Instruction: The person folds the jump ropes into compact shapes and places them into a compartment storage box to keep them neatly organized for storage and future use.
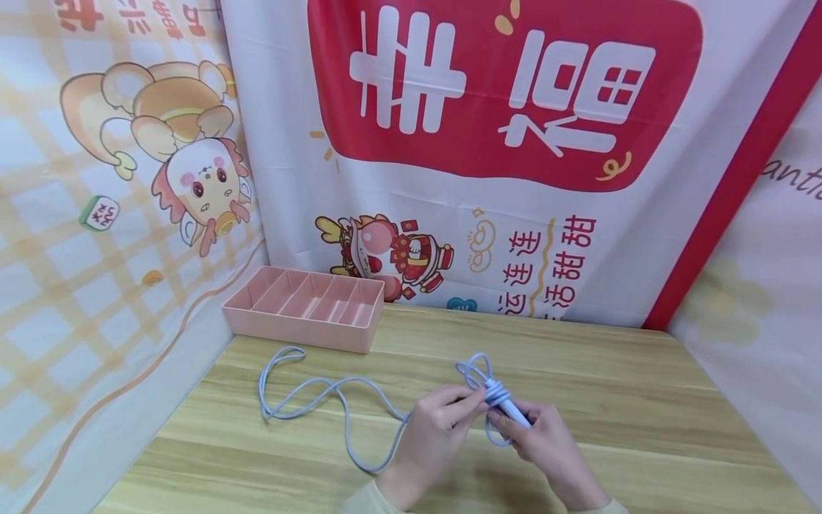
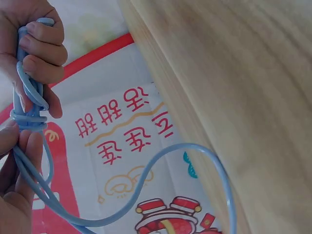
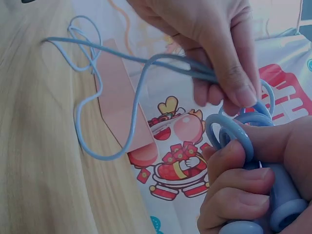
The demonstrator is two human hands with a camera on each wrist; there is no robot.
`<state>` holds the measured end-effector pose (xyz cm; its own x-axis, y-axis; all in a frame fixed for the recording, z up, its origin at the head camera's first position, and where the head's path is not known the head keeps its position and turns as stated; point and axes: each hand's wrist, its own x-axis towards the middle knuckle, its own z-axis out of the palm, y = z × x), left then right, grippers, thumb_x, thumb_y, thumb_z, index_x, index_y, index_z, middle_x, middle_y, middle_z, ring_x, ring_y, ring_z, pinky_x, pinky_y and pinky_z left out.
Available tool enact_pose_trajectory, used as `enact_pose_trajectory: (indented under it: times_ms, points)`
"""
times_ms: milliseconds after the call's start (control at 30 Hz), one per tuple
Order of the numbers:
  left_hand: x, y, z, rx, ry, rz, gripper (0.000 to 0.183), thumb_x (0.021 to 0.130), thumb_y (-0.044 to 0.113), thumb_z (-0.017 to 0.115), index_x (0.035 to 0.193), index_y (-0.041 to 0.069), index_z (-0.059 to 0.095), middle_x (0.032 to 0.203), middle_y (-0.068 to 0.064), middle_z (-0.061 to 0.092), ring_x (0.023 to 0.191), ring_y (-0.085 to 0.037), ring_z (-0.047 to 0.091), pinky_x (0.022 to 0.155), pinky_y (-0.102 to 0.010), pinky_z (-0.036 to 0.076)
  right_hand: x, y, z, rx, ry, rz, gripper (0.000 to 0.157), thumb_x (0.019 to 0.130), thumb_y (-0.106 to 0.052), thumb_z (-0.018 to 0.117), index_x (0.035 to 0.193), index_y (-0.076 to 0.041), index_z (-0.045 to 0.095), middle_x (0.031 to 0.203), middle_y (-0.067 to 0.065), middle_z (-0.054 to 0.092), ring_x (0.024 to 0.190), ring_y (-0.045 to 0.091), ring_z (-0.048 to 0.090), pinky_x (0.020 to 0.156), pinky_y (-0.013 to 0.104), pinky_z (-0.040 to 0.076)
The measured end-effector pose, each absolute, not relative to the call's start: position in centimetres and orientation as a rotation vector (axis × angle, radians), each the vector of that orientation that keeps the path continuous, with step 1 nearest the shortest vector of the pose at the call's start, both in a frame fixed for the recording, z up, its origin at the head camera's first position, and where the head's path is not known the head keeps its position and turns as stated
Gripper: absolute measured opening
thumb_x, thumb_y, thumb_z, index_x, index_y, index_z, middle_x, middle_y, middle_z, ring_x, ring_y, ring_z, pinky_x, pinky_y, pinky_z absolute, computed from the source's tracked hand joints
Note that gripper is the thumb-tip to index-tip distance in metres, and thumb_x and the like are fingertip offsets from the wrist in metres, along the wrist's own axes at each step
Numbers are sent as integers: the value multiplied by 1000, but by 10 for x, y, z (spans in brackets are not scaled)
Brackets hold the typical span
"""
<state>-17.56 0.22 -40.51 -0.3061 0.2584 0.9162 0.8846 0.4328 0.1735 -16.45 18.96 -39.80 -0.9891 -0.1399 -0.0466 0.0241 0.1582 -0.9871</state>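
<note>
A light blue skipping rope is held between both hands over the table. My right hand (image 1: 546, 442) grips its handles (image 1: 516, 414); two handle ends show side by side in the right wrist view. Several turns of cord (image 1: 496, 391) are wound round the upper part of the handles, and small loops stick out beyond them. With thumb and fingers, my left hand (image 3: 209, 39) pinches the cord close against these turns. From the left hand a doubled length of loose cord (image 1: 347, 378) trails leftward across the tabletop in wide curves.
A pink tray (image 1: 302, 325) divided into compartments stands at the back left of the wooden table (image 1: 610, 385). Printed cloths hang behind and along the sides; the back one (image 1: 289, 164) meets the table's rear edge. One end of the loose cord lies just in front of the tray.
</note>
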Motion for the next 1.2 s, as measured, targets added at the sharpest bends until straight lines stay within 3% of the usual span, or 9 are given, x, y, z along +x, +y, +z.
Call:
enact_pose_trajectory:
  times_ms: [600,833,1200]
  points:
    - [-179,-10,-423,-948,-2011,-1179,20,85,4,76,104,3,75,95,-5,73,85,-13,68,78,-17,52,-167,192,-404,-137,2052,-2095,30,86,-13,77,101,11,66,69,0,47,49,6,30,44,19,24]
    - [-182,-9,-424,-1064,-1997,-1194,20,83,1,77,103,1,75,92,-5,73,81,-9,67,72,-14,51,-168,192,-404,-83,2070,-2109,31,87,-17,77,100,10,69,65,-2,45,46,6,27,43,19,21]
    - [-183,-10,-424,-1125,-2035,-1056,19,86,7,75,105,6,76,90,0,73,84,-7,66,77,-14,50,-167,191,-402,-27,2143,-2061,32,85,-24,79,99,4,74,60,-3,45,43,5,24,40,18,19]
